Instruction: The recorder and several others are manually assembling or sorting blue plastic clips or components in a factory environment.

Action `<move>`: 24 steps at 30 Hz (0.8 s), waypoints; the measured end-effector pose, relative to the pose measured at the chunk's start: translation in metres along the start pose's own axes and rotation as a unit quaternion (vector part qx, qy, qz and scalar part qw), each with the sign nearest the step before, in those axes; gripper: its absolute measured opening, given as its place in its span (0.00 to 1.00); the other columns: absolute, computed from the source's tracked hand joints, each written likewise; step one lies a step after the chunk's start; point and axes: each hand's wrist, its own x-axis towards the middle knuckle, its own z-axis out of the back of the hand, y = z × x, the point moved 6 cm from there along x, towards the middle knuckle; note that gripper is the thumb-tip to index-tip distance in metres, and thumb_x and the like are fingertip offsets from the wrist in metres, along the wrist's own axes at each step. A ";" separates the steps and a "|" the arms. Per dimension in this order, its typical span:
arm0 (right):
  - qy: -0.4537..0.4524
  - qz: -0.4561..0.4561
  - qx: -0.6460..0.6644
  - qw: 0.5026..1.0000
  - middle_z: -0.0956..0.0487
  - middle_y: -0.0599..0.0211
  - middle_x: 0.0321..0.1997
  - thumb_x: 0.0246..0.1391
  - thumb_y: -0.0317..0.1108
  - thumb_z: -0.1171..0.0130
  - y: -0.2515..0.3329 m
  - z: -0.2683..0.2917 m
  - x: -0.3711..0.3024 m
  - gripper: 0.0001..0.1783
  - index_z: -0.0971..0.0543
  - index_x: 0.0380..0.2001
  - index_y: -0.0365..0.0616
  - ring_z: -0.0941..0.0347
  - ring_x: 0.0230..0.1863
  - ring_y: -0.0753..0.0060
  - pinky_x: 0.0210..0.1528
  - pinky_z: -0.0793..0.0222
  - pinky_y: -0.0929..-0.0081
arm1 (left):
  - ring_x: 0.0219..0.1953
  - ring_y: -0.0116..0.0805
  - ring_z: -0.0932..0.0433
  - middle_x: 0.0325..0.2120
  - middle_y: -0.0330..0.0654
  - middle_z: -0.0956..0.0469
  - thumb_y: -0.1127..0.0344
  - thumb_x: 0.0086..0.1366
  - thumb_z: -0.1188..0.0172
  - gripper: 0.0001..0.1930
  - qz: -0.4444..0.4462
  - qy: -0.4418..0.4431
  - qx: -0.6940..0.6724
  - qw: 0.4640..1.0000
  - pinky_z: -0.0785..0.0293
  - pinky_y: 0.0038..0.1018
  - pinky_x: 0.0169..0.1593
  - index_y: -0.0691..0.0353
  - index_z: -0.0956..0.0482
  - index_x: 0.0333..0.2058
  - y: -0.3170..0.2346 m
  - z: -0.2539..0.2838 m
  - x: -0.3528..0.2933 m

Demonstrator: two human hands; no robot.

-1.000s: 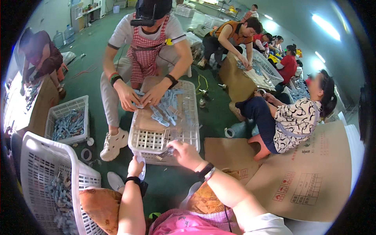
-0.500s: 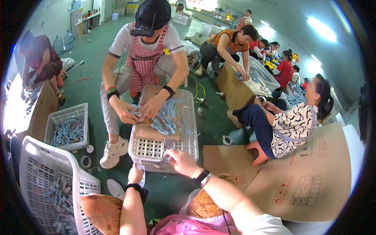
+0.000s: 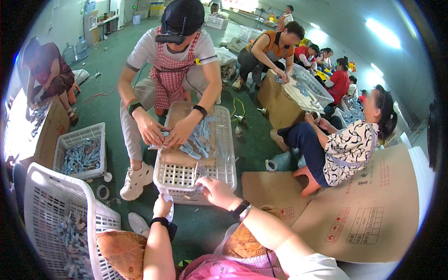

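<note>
My left hand [image 3: 162,206] is closed round a white roll of tape [image 3: 170,208], just off the near side of an upturned white plastic crate [image 3: 224,179]. At the crate's near right edge, my right hand [image 3: 217,192] pinches a small greyish piece [image 3: 200,173]; its kind is too blurred to make out. Cardboard [image 3: 179,158] covers part of the crate top, and light blue clip-like pieces [image 3: 198,140] lie on it in a loose pile. Across from me, a person in a checked apron [image 3: 172,72] handles similar pieces with both hands over the crate's far left side.
A large white basket [image 3: 95,210] of blue and grey pieces stands at my left, with a smaller one [image 3: 102,158] beyond it. Cardboard sheets [image 3: 373,205] lie at my right near a seated person [image 3: 350,149]. Another tape roll [image 3: 103,192] is on the floor.
The person across has drawn both hands slightly nearer and closer together. My left hand and the tape roll have barely moved; my right hand stays at the crate edge.
</note>
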 end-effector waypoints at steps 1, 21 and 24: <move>-0.011 0.005 -0.005 1.000 0.22 0.61 0.33 0.46 0.24 0.44 0.000 0.003 -0.002 0.18 0.30 0.43 0.52 0.23 0.30 0.55 0.28 0.27 0.64 | 0.37 0.53 0.21 0.36 0.60 0.22 0.61 0.52 0.44 0.30 -0.005 0.001 0.001 1.000 0.26 0.39 0.44 0.71 0.35 0.52 -0.008 0.002 -0.001; 0.030 -0.012 0.050 0.998 0.22 0.57 0.33 0.44 0.18 0.49 0.003 0.005 0.010 0.19 0.27 0.40 0.49 0.23 0.32 0.56 0.33 0.29 0.64 | 0.44 0.57 0.25 0.40 0.65 0.25 0.58 0.54 0.43 0.32 0.046 0.002 0.036 0.998 0.29 0.40 0.49 0.74 0.39 0.53 -0.009 0.003 -0.005; 0.041 -0.019 0.051 0.998 0.22 0.57 0.33 0.43 0.18 0.49 0.004 -0.002 0.009 0.18 0.27 0.40 0.49 0.24 0.32 0.54 0.33 0.29 0.63 | 0.43 0.56 0.24 0.39 0.64 0.24 0.59 0.54 0.43 0.31 0.059 0.009 0.045 0.997 0.28 0.40 0.48 0.75 0.38 0.51 -0.004 0.009 -0.012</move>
